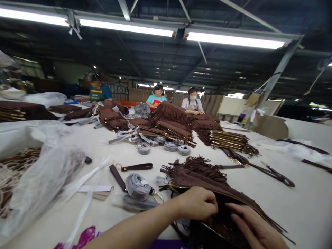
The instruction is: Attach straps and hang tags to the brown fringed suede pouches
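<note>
A dark brown bag with long fringe [204, 176] lies before me, its gold zipper undone and its mouth spread open. My left hand [198, 204] is curled closed at the near rim of the mouth, gripping the bag; its fingertips are partly hidden. On the opposite side of the opening, my right hand [255, 224] has its fingers stretched out and parted, reaching into the dark interior. Left of the bag sits a rolled grey-wrapped strap [138, 186] with a gold clasp. Beyond it is a brown wrist strap [137, 167].
Stacks of brown fringed bags [171, 119] and several rolled straps [169, 146] cover the table's middle. More zippered pouches [230, 141] lie right of them. A clear plastic bag [52, 169] of cords stands at left. Several co-workers [193, 102] sit across the table.
</note>
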### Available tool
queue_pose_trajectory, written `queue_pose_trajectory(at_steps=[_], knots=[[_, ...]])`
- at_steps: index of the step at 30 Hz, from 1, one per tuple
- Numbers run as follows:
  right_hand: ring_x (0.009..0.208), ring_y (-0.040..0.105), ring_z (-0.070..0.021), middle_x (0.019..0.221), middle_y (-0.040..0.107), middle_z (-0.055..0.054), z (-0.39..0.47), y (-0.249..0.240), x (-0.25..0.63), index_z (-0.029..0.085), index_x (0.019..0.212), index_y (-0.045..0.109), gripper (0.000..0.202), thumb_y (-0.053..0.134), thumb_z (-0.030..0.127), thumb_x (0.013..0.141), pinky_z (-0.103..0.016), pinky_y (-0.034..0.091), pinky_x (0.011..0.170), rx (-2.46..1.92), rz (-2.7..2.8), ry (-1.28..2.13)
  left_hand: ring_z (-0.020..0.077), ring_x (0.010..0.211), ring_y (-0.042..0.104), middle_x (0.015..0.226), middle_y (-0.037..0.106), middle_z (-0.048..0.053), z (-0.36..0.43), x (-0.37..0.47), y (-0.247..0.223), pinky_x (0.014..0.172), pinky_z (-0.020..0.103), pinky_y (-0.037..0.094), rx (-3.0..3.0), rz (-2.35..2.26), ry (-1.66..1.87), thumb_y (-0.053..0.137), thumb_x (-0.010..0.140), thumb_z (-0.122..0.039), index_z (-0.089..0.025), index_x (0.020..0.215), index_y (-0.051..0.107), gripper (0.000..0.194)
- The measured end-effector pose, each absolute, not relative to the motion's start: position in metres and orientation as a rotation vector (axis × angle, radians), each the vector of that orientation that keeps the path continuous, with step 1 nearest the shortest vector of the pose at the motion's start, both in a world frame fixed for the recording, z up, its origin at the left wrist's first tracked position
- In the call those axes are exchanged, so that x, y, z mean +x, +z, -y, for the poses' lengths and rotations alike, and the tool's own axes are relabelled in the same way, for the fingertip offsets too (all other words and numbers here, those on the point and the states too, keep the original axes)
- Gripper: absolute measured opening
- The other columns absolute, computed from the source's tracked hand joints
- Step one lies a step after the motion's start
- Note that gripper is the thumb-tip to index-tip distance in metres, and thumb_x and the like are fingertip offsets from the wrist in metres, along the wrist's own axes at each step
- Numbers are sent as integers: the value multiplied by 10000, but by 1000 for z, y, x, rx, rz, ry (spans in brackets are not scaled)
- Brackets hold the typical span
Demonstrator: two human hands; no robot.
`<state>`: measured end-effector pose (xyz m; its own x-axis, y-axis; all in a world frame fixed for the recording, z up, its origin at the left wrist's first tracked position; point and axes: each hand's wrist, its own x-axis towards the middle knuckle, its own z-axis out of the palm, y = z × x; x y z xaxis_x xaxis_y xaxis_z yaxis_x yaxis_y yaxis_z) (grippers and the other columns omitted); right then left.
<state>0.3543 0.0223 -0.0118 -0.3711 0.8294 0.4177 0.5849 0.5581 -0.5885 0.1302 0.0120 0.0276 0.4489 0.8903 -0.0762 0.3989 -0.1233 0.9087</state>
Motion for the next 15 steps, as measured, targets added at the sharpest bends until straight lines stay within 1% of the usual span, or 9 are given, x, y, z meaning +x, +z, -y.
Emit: queue_pose_trajectory(at_steps=[2, 4, 6, 8, 10, 11, 13, 15], knots=[[930, 663, -287, 1013, 698, -78, -22, -14, 346, 279, 898, 717, 230, 576, 454, 856, -321, 553, 796, -1014, 2150, 426, 133, 577, 548, 568, 524, -47, -5, 128, 31, 582, 239, 464, 1507, -1090, 665, 462, 659, -137, -184, 685, 548, 101], [880, 677, -264, 963, 712, -65, -21, -16, 339, 281, 864, 726, 221, 561, 428, 882, -286, 557, 758, -951, 2164, 461, 112, 539, 527, 558, 517, -54, -1, 127, 36, 550, 220, 447, 1439, -1064, 694, 473, 654, -124, -177, 672, 536, 84], [824, 687, -251, 900, 728, -51, -21, -18, 336, 281, 869, 731, 225, 574, 441, 883, -266, 559, 731, -950, 2141, 515, 93, 532, 515, 575, 526, -55, 3, 123, 44, 551, 203, 438, 1460, -1039, 698, 492, 675, -122, -170, 676, 540, 68], [793, 689, -252, 864, 738, -42, -20, -20, 337, 276, 865, 735, 243, 596, 476, 867, -262, 557, 714, -983, 2097, 553, 93, 549, 521, 604, 545, -49, 10, 109, 54, 563, 200, 442, 1520, -1025, 649, 507, 734, -163, -170, 712, 557, 54], [789, 685, -258, 858, 740, -41, -20, -22, 340, 268, 848, 734, 270, 602, 503, 858, -267, 550, 713, -1011, 2057, 583, 110, 598, 544, 648, 577, -32, 19, 85, 64, 595, 213, 451, 1700, -1114, 575, 508, 792, -217, -176, 754, 587, 97], [779, 680, -258, 843, 737, -40, -20, -22, 341, 264, 836, 730, 278, 604, 511, 855, -269, 545, 707, -1021, 2048, 601, 123, 643, 558, 683, 601, -20, 24, 70, 69, 631, 225, 454, 1858, -1229, 538, 504, 802, -214, -181, 774, 608, 113], [741, 668, -251, 794, 724, -33, -20, -22, 344, 258, 808, 720, 287, 606, 518, 850, -269, 533, 685, -1025, 2048, 649, 163, 773, 580, 786, 648, 21, 32, 40, 72, 744, 271, 455, 2165, -1578, 408, 501, 787, -155, -181, 792, 649, 150], [718, 654, -243, 757, 705, -27, -20, -19, 344, 253, 787, 708, 291, 598, 515, 854, -266, 521, 663, -1010, 2065, 711, 214, 890, 585, 915, 670, 77, 37, 15, 68, 825, 326, 445, 2323, -1824, 165, 517, 763, -111, -166, 830, 680, 185]])
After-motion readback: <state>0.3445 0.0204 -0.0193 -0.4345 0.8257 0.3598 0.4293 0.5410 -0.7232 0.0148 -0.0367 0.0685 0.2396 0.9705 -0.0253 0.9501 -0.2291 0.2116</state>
